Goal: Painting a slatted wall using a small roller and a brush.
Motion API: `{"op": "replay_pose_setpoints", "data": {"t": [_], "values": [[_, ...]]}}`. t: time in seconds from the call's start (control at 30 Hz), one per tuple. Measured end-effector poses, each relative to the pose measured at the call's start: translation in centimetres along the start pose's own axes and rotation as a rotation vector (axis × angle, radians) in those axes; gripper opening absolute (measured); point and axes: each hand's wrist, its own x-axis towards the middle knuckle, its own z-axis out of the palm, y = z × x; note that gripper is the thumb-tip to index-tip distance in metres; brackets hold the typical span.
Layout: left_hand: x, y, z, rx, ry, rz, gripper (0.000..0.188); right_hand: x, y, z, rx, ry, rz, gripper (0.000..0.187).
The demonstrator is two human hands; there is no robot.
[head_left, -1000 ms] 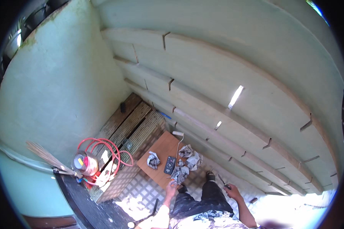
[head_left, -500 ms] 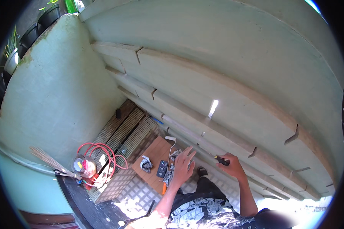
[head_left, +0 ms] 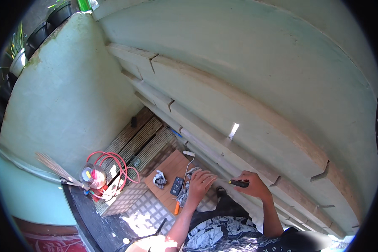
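The right hand (head_left: 256,187) grips a black-handled tool with a yellow collar (head_left: 240,183) in its fingers; the left hand (head_left: 199,185) hangs open near a brown wooden surface (head_left: 158,193) bearing crumpled grey paper (head_left: 159,179) and a black rectangular object (head_left: 177,186).

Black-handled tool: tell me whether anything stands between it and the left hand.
Nothing visible does. The black-handled tool is in the right hand, its yellow-marked end facing the left hand; whether the left hand touches it is too fine to tell.
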Motion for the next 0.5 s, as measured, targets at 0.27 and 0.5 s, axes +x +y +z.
{"op": "replay_pose_setpoints", "data": {"t": [0.27,0.5], "values": [[-8.6,-5.9,-1.7,0.089,0.207,-0.49,0.023,1.1,6.2,3.3,-0.044,-0.174,0.035,0.033],[-31.1,-15.5,2.0,-0.06,0.492,-1.217,0.04,-0.3,13.6,9.4,0.01,-0.469,0.601,0.037]]}}
